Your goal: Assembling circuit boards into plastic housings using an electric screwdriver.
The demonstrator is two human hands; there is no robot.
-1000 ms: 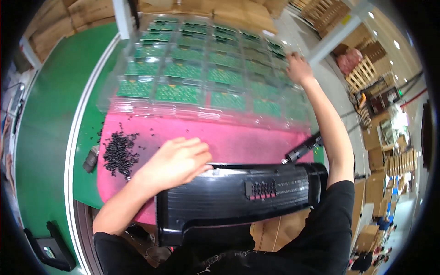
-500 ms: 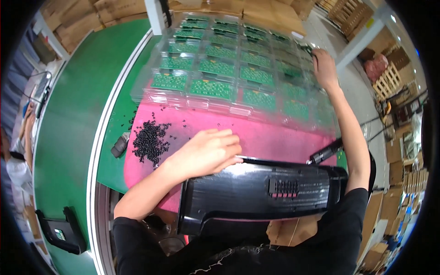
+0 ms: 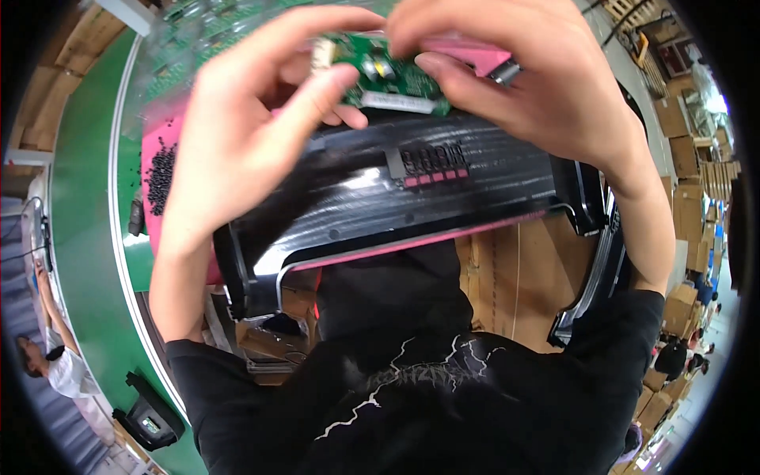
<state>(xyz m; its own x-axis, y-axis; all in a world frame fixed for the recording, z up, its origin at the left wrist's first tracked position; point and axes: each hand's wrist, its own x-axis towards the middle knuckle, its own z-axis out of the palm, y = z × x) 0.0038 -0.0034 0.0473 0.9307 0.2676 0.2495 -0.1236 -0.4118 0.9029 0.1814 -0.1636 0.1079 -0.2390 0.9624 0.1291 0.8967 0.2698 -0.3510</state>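
Both my hands are raised close to the camera around a green circuit board [image 3: 404, 81] with a white connector, a yellow-banded part and a pale strip along its near edge. My left hand [image 3: 245, 127] grips its left end, thumb on the face and fingers curled beneath. My right hand [image 3: 530, 87] pinches the board's right side between thumb and fingers. Below the board lies a long black plastic housing [image 3: 348, 198], with a slotted vent near its middle. Behind my right fingers the metal tip of a tool [image 3: 505, 73] shows in part.
Small black screws [image 3: 162, 178] lie heaped on the pink mat at left, beside a dark lump [image 3: 136, 216]. Clear trays of boards [image 3: 190, 36] stand at the far side. A green conveyor belt [image 3: 87, 237] runs along the left, carrying another black housing [image 3: 150, 412]. A co-worker [image 3: 63, 364] is beyond it.
My right hand has come back from the trays with a circuit board. My left hand has left the housing's edge and risen to hold the board too. The view has shifted.
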